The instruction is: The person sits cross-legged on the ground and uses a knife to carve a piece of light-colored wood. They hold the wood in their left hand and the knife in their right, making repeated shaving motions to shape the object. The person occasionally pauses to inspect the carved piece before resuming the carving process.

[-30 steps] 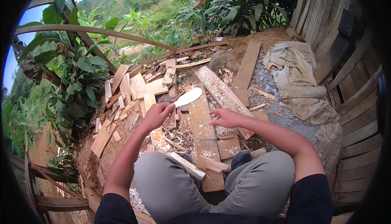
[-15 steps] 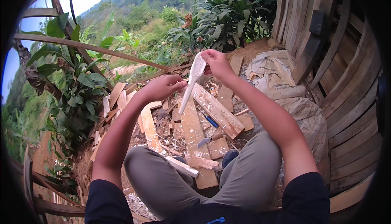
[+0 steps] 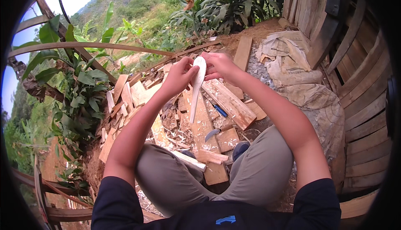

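Note:
I hold a pale carved wooden spoon up in front of me, bowl end at the top and handle hanging down. My left hand grips the left side of the bowl end. My right hand grips the right side of it. Below the spoon lie long wooden planks and offcuts on the ground between my knees. A curved blade rests on one plank, and a blue-handled tool lies beside it.
A heap of wood scraps and shavings lies to the left. Crumpled sacks lie at right against a wooden plank wall. A bamboo rail and leafy plants border the left edge; hillside beyond.
Both hands lifted the spoon from low over the planks up to chest height and turned it upright. The view tilted upward with it.

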The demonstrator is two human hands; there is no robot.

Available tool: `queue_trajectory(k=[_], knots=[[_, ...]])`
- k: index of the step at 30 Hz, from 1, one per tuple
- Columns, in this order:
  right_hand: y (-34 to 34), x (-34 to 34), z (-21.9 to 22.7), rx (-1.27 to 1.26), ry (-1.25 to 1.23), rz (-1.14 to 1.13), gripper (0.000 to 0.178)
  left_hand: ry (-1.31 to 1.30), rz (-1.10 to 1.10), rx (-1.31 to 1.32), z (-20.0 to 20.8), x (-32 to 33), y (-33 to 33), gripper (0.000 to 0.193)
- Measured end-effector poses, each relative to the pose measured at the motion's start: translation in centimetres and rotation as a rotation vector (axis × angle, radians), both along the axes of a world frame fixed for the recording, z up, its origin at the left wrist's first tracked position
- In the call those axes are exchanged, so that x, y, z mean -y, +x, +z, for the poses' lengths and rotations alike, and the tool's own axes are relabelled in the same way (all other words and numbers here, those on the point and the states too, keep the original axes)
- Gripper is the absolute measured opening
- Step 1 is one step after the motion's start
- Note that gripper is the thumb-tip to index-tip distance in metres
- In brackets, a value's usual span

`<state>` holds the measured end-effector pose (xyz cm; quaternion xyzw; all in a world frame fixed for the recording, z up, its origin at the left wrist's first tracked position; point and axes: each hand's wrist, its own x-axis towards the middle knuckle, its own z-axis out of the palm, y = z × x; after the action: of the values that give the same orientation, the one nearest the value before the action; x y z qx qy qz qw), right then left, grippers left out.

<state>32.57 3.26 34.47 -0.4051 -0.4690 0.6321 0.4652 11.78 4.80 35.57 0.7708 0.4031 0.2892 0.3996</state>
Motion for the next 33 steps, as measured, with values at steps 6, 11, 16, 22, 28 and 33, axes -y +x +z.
queue_trajectory(k=[6,11,16,22,28,33], knots=[[-1.9,-0.1,-3.1,0.360,0.033,0.238,0.056,-0.104,0.247,0.304,-1.7,-2.1,-0.6,0.026],[-2.1,-1.9,-4.0,0.359,0.105,0.198,0.035,-0.071,0.289,0.234,-2.7,-3.8,-3.1,0.028],[-0.1,-1.5,-3.6,0.801,0.449,0.213,0.033,0.000,0.180,0.100,-2.7,-3.0,-3.8,0.035],[1.6,0.1,-2.3,1.130,0.844,-0.212,0.036,-0.092,0.094,0.074,-2.6,-2.8,-4.1,0.026],[2.5,-0.8,-1.5,0.734,0.633,-0.829,0.056,0.041,0.276,0.164,-1.9,-3.0,-3.5,0.020],[0.9,1.1,0.3,-0.071,-0.046,-0.322,0.076,-0.120,0.308,0.314,-0.6,-1.6,-2.9,0.018]])
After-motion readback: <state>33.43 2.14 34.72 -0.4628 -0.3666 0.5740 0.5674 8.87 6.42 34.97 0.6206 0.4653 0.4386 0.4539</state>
